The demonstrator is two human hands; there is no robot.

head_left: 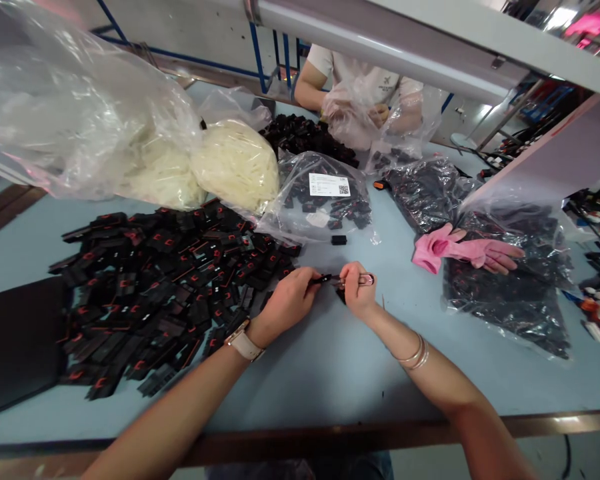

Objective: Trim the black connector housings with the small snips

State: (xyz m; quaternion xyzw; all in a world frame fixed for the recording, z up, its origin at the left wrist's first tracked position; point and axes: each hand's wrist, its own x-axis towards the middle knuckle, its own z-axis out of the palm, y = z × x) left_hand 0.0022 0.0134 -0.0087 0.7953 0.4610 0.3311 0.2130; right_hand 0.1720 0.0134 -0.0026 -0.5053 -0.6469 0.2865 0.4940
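My left hand is closed, pinching a small black plastic part at the fingertips. Close against it, my right hand is wrapped round a small hand tool with a looped metal end. The tool's tip points toward the black part, but I cannot tell if they touch. Something dark shows under the right fingers, too hidden to name. To the left spreads a large heap of black plastic connector housings with red-orange pieces. A single black housing lies beyond my hands.
A labelled clear bag of black parts lies ahead; bags of pale yellow pieces stand left of it. Pink gloves rest on black-filled bags at right. A black bin sits far left. A co-worker handles plastic bags opposite.
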